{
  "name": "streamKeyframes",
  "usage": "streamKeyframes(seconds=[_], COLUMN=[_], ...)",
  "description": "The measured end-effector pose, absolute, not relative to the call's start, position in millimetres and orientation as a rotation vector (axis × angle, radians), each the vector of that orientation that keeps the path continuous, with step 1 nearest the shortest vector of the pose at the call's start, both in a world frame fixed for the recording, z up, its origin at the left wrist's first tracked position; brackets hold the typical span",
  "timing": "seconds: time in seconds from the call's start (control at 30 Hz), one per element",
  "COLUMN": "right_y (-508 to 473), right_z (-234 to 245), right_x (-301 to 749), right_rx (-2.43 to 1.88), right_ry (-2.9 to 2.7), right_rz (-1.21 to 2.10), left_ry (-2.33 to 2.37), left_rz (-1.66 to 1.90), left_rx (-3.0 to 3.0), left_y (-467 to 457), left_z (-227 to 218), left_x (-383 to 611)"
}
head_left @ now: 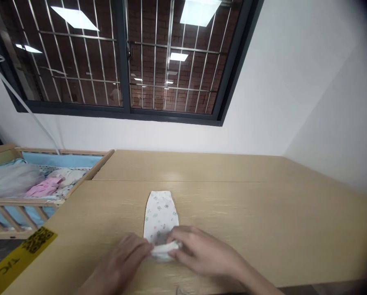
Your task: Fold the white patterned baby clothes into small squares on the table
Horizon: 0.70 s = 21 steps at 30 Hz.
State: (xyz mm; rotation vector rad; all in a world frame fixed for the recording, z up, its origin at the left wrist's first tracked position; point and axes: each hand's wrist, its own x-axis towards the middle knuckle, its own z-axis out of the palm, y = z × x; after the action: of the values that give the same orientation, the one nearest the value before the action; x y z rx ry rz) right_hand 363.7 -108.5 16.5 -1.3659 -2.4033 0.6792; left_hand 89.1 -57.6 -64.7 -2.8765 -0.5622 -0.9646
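A narrow white cloth piece [161, 213] with small printed flowers or figures lies on the wooden table, its long side pointing away from me. The near end is folded over into a thick white band. My right hand [198, 250] pinches the right end of that band between thumb and fingers. At the left end, my left hand [121, 258] has its fingers closed on the band's edge; it is slightly blurred, and its thumb is hidden. What kind of garment or cloth this is cannot be made out.
The pale wooden table [263, 229] spreads wide to both sides, with a seam toward the back. Beyond its left edge stands a wooden crib [105, 162] holding bedding and a pink cloth [44, 186]. A yellow label strip [20, 260] marks the table's left corner.
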Motion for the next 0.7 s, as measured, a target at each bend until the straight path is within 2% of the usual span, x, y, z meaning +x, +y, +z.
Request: streamKeyframes(seconds=[0.2,0.43,0.7], right_y=[-42.4,44.5,87.9], right_z=[16.9,-34.5,-96.7], right_x=[377.2,396.5,402.5], right_rx=[-1.288,-1.379,-1.495], right_ry=[-2.184,-2.038,-1.946], right_rz=[0.546,0.413,0.451], left_ry=[-0.962,-1.240,-1.416], left_rz=[-1.110,-0.690,-0.540], left_rx=[-2.991,-2.907,-2.838], left_y=[19.9,84.9,113.8], left_z=[-44.4,-56.8,-94.3], left_x=[137.6,179.8,204.4])
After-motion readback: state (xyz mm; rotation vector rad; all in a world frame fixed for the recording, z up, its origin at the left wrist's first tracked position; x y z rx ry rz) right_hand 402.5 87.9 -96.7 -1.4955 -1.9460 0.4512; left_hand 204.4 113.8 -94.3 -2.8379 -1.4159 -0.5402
